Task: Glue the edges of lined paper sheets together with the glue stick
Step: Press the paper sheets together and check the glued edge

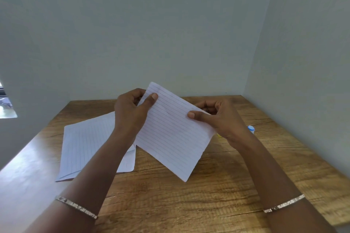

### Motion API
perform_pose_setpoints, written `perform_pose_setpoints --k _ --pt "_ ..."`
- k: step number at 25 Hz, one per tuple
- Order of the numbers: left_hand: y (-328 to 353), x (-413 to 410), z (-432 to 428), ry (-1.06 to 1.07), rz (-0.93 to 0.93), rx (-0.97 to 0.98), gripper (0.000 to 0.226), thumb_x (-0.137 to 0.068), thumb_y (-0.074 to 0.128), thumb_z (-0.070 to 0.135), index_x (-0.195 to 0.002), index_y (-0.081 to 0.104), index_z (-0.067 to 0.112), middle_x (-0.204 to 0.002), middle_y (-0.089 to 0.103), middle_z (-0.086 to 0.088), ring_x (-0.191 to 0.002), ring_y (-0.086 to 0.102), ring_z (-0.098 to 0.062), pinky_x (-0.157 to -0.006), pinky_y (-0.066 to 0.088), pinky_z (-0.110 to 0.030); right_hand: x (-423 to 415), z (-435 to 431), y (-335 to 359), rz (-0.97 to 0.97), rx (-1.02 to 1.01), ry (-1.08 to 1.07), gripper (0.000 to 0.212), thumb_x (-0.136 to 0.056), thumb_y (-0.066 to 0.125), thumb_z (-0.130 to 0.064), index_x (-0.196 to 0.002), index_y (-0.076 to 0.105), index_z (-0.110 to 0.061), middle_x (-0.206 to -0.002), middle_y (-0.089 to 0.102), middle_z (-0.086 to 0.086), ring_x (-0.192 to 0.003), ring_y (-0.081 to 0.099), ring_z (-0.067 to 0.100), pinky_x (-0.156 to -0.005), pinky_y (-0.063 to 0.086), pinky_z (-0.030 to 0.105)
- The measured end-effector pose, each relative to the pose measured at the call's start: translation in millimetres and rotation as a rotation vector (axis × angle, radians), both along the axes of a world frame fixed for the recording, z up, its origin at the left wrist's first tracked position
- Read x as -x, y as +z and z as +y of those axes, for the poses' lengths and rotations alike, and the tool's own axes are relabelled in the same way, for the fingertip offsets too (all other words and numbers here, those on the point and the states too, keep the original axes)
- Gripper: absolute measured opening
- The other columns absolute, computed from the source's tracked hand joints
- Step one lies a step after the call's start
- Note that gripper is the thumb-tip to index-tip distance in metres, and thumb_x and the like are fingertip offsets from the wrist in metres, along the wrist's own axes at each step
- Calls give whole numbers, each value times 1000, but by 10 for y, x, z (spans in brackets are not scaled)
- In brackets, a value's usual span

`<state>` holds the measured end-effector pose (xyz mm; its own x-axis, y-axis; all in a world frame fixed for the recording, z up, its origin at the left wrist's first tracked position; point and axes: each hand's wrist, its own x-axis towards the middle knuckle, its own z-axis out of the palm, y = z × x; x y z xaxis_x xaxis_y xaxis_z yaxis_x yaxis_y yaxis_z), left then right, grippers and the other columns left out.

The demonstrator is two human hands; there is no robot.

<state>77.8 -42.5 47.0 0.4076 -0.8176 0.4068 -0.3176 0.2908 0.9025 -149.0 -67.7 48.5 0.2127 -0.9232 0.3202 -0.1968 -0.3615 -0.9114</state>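
Both hands hold one lined paper sheet (171,132) up above the wooden table (217,191), tilted with a corner pointing down. My left hand (132,109) pinches its upper left corner, thumb on the front. At the sheet's upper right edge my right hand (219,117) pinches it, thumb on the front. A loose stack of lined paper sheets (85,143) lies flat on the table to the left, partly under my left forearm. The glue stick (251,129) shows only as a white and blue end behind my right hand, with a bit of yellow below the hand.
Pale walls close the table at the back and right. A silver bracelet sits on each forearm. Bare wood lies in front of the held sheet and to the right.
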Motion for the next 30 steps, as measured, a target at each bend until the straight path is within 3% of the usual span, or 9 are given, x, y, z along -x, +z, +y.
perform_pose_setpoints --k 4,9,12,14,16,18,20,25,30 --pt "-3 0 15 -30 113 -48 17 -88 71 34 -95 74 19 -88 75 3 -79 70 -14 -67 48 -29 -10 -11 -18 -3 8 -51 17 -77 87 -25 -87 81 -11 -85 80 1 -76 73 9 -66 53 19" --pt "24 -44 33 -42 270 -81 18 -90 69 32 -93 72 15 -90 74 -2 -79 68 -17 -68 48 -32 25 -49 -35 -128 1 -100 17 -86 79 -31 -92 82 -15 -88 81 0 -89 74 16 -84 56 29" --pt "3 -24 8 -18 214 -99 15 -92 66 30 -98 71 18 -93 73 1 -85 68 -18 -72 50 -36 10 -59 -56 -117 18 -147 17 -86 79 -32 -92 83 -17 -88 81 -2 -95 73 22 -90 56 35" --pt "-19 -24 -7 98 -11 -31 26 -91 65 26 -117 64 24 -107 69 6 -94 65 -14 -83 52 -39 19 -69 -59 -98 27 -138 16 -86 79 -31 -92 83 -17 -88 81 -2 -95 73 22 -88 56 34" --pt "-42 -44 -16 201 -370 125 47 -89 64 31 -134 52 32 -127 59 9 -110 55 -11 -95 40 -38 28 -66 -42 -56 41 -118 14 -86 79 -29 -91 83 -16 -86 81 -5 -89 73 13 -81 55 24" --pt "-25 -16 -20 193 -689 216 42 -90 55 45 -132 54 41 -140 50 12 -129 41 -15 -99 27 -41 16 -40 -15 -48 48 -74 12 -87 79 -27 -91 83 -16 -83 80 -8 -79 71 1 -71 51 12" --pt "-40 35 -44 164 -864 241 32 -92 49 52 -118 63 42 -143 48 12 -137 33 -18 -101 24 -47 12 -23 -1 -67 53 -37 10 -86 79 -26 -90 83 -17 -81 80 -7 -74 69 -1 -67 50 9" --pt "-39 112 7 219 -793 345 15 -91 62 45 -92 70 32 -103 69 14 -118 52 -16 -94 21 -43 8 -11 10 -130 75 32 15 -88 77 -25 -97 80 -14 -91 81 1 -85 74 9 -73 56 19" --pt "35 119 72 279 -655 351 14 -88 67 44 -86 73 32 -81 60 23 -103 54 -10 -92 22 -44 -1 -19 28 -259 152 2 5 -89 75 -15 -92 78 -13 -90 80 0 -86 73 11 -79 59 25"
